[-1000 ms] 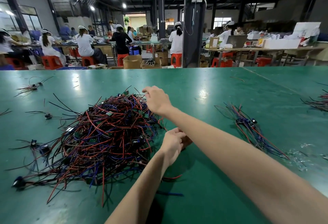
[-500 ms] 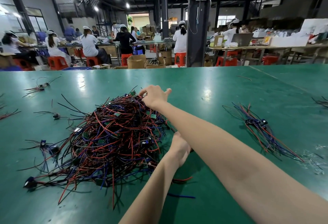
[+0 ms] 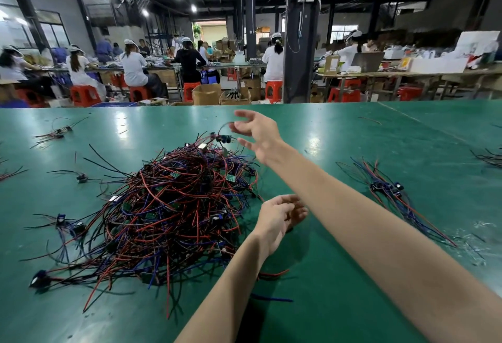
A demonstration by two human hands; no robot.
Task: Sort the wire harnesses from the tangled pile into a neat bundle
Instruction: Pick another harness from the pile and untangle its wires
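Observation:
The tangled pile (image 3: 173, 207) of red, blue and black wire harnesses lies left of centre on the green table (image 3: 339, 274). My right hand (image 3: 258, 136) hovers over the pile's far top with its fingers spread and partly curled. One wire harness (image 3: 222, 139) with black connectors is lifted off the pile, and a thin wire of it is hooked at my fingertips. My left hand (image 3: 279, 215) hangs at the pile's right edge, fingers loosely curled, with nothing seen in it. A sorted bundle (image 3: 388, 188) of blue and red harnesses lies to the right.
Loose harnesses lie scattered at the left (image 3: 58, 132), at the front left (image 3: 40, 280) and at the far right edge (image 3: 489, 156). Clear plastic scraps (image 3: 472, 242) lie at the right. Beyond the table's far edge, people sit on red stools at other benches.
My right hand has risen from the pile's top and its fingers have spread, drawing one harness up. My left hand has loosened from a fist and lifted slightly.

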